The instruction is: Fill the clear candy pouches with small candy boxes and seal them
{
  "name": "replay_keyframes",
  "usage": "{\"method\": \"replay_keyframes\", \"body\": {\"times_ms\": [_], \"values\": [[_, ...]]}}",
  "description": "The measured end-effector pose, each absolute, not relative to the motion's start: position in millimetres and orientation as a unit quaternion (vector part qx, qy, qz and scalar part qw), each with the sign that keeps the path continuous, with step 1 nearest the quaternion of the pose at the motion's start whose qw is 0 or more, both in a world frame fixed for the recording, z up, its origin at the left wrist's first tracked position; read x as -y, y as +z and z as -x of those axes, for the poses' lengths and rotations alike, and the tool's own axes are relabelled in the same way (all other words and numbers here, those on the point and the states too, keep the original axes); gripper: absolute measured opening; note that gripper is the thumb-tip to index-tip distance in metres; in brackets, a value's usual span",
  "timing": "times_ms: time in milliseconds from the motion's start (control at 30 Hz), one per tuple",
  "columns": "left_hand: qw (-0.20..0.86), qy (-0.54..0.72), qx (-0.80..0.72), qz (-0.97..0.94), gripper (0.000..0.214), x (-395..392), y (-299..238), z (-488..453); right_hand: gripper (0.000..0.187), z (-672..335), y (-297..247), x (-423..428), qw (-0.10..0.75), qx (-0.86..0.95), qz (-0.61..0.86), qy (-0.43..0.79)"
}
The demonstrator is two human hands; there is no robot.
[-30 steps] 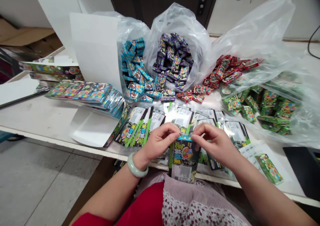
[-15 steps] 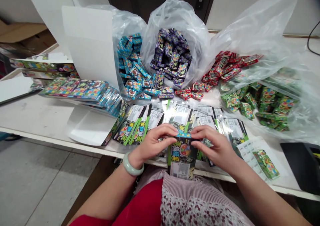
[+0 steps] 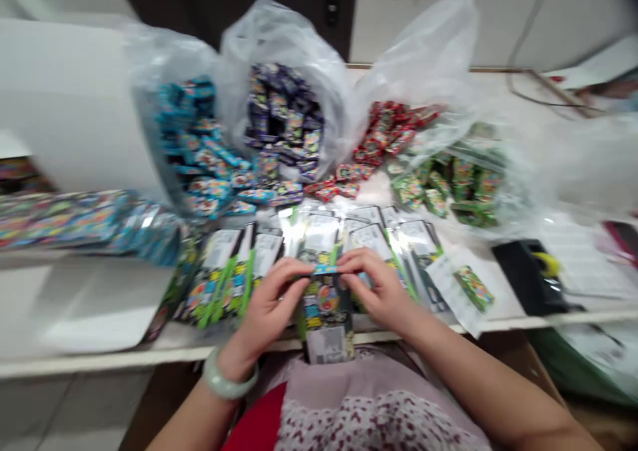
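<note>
Both hands meet at the table's front edge, over a black printed packet that overhangs the edge. Thumb and fingers of my left hand pinch one end of a small blue box, whose narrow side shows at the packet's upper part. At its other end, my right hand pinches it the same way. Whether the box lies inside the packet or on top, I cannot tell. Several more black and green packets lie overlapped behind and beside my hands.
Clear plastic bags spill small blue boxes, purple boxes, red boxes and green boxes along the back. Wrapped packs are lined up at left. A green box lies on paper at right, near a black object.
The view has swung right, so things appear shifted left and are blurred. Both hands keep the same pinch on the blue box.
</note>
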State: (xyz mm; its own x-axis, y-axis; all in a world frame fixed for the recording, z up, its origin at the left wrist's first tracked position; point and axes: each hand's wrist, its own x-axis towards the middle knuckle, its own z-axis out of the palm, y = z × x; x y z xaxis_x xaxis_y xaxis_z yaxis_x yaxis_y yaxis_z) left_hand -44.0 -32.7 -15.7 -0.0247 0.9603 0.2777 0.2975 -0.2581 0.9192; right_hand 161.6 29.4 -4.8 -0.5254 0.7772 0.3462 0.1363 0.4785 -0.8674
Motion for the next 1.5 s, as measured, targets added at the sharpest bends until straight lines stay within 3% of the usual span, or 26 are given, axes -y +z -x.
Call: {"method": "replay_keyframes", "body": {"times_ms": [133, 233, 367, 500, 667, 900, 1033, 1133, 1267, 1500], "values": [[0.320, 0.490, -0.545, -0.600, 0.013, 26.5, -19.8, 44.0, 0.021, -174.3, -5.0, -37.4, 0.375, 0.762, 0.272, 0.452], [0.340, 0.481, -0.605, -0.536, 0.009, 21.4, -21.9, 41.9, 0.032, -223.3, -12.3, -55.2, 0.370, 0.725, 0.376, 0.443], [0.352, 0.489, -0.634, -0.486, 0.010, 20.3, -20.6, 36.3, 0.024, -321.3, -30.9, -80.5, 0.314, 0.628, 0.666, 0.252], [0.351, 0.493, -0.627, -0.491, 0.010, 19.2, -23.8, 32.9, 0.019, -384.5, -53.7, -101.3, 0.268, 0.582, 0.746, 0.180], [0.307, 0.469, -0.641, -0.524, 0.013, 17.9, -38.4, 41.1, 0.011, -390.5, -75.9, -116.3, 0.238, 0.549, 0.784, 0.166], [0.306, 0.465, -0.623, -0.550, 0.011, 13.1, -33.9, 40.4, 0.021, -392.6, -73.6, -105.0, 0.290, 0.526, 0.764, 0.234], [0.298, 0.478, -0.574, -0.594, 0.008, 8.9, -25.5, 31.0, 0.034, -363.4, -32.2, -89.4, 0.343, 0.545, 0.698, 0.314], [0.300, 0.500, -0.537, -0.609, 0.006, 8.9, -19.9, 22.7, 0.025, -303.3, 11.6, -76.2, 0.361, 0.617, 0.545, 0.439], [0.322, 0.513, -0.518, -0.604, 0.005, 12.4, -15.3, 16.7, 0.012, -212.6, 53.4, -64.4, 0.257, 0.712, 0.336, 0.560], [0.352, 0.531, -0.503, -0.585, 0.006, 19.0, -14.9, 17.8, 0.013, -150.7, 47.7, -78.4, 0.136, 0.727, 0.357, 0.570]]}}
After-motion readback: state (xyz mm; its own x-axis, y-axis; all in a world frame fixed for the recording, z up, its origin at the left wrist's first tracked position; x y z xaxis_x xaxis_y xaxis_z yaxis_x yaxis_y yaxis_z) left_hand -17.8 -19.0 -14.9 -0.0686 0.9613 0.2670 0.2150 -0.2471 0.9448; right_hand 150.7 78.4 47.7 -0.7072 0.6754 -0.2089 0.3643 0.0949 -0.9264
